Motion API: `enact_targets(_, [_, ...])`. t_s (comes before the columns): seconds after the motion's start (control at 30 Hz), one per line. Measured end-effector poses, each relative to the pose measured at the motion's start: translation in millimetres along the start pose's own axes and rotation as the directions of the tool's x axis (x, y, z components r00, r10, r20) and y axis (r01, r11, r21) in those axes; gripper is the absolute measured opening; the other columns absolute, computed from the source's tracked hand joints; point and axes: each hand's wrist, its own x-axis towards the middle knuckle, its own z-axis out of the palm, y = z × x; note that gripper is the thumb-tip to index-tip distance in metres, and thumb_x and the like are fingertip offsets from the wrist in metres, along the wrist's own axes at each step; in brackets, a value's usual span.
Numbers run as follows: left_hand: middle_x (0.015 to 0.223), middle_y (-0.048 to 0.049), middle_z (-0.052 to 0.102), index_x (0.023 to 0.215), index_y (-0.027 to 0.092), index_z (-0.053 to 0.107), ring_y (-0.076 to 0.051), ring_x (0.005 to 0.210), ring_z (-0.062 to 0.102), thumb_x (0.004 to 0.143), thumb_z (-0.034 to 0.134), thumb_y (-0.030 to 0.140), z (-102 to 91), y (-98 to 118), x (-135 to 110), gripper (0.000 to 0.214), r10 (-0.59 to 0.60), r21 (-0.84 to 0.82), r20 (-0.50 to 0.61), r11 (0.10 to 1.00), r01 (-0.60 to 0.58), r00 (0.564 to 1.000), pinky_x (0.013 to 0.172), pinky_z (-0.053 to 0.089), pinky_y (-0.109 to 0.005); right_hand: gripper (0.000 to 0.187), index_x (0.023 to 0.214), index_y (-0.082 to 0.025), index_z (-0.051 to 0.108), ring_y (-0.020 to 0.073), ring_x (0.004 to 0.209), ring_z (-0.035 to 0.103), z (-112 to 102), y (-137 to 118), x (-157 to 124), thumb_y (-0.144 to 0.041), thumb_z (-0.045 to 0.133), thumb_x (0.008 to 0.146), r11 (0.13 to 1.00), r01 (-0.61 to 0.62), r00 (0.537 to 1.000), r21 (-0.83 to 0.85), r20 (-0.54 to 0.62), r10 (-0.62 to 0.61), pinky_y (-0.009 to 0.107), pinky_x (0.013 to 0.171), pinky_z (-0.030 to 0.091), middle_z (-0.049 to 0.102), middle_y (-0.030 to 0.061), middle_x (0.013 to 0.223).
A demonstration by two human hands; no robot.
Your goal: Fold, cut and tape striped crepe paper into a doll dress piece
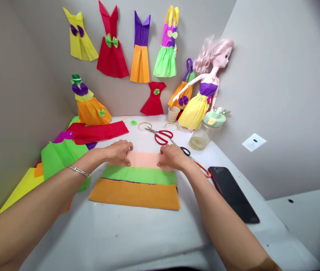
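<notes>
Flat on the white table lies a sheet of layered crepe paper, with an orange band (134, 194) nearest me, a green band (139, 175) beyond it, and a peach band (144, 159) at the far side. My left hand (116, 153) rests with curled fingers at the peach band's left end. My right hand (171, 157) sits on its right end, fingertips on the paper. Whether either hand pinches the paper is hidden. Orange-handled scissors (190, 156) lie just beyond my right hand.
Red-handled scissors (160, 134), gold rings (144, 126), and a paper cup (173, 114) lie beyond the sheet. Folded paper (61, 156) piles up left. A doll (205, 90), a glass bottle (202, 135), and a black phone (232, 194) stand right. Paper dresses (140, 45) hang behind.
</notes>
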Motion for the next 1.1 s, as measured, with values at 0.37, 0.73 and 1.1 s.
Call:
enact_targets(0.37, [0.101,-0.0040,0.063,0.127,0.026,0.049,-0.029,0.111,0.050,0.078,0.061,0.041,6.6,-3,-45,0.052,-0.007,-0.047,-0.162,0.999,0.000,0.987,0.098,0.038,-0.042,0.010,0.096,-0.021,0.062,0.0217,0.094,0.060,-3,4,-45,-0.020,0.063,0.086,0.969,0.141,0.980,0.203,-0.165,-0.108,0.033,0.087,0.039,0.065,0.0024,0.088])
enact_targets(0.73, [0.096,-0.0015,0.066,0.095,0.027,0.060,-0.028,0.107,0.051,0.083,0.059,0.045,43.4,-42,-87,0.022,-0.108,-0.173,-0.369,0.984,0.046,0.923,0.101,0.034,-0.042,0.029,0.109,-0.022,0.061,0.0210,0.081,0.061,33,17,-76,-0.022,0.062,0.080,0.797,0.004,0.959,0.604,-0.228,0.168,0.030,0.071,0.043,0.067,0.0023,0.090])
enact_targets(1.1, [0.086,-0.0007,0.060,0.080,0.022,0.062,-0.021,0.087,0.054,0.087,0.055,0.037,47.3,-29,-99,0.018,-0.081,-0.354,-0.385,0.933,-0.066,0.919,0.079,0.040,-0.032,0.007,0.078,-0.019,0.063,0.0169,0.080,0.057,49,23,-91,-0.020,0.059,0.083,0.637,0.131,0.965,0.760,-0.244,0.093,0.028,0.071,0.042,0.063,0.0017,0.085])
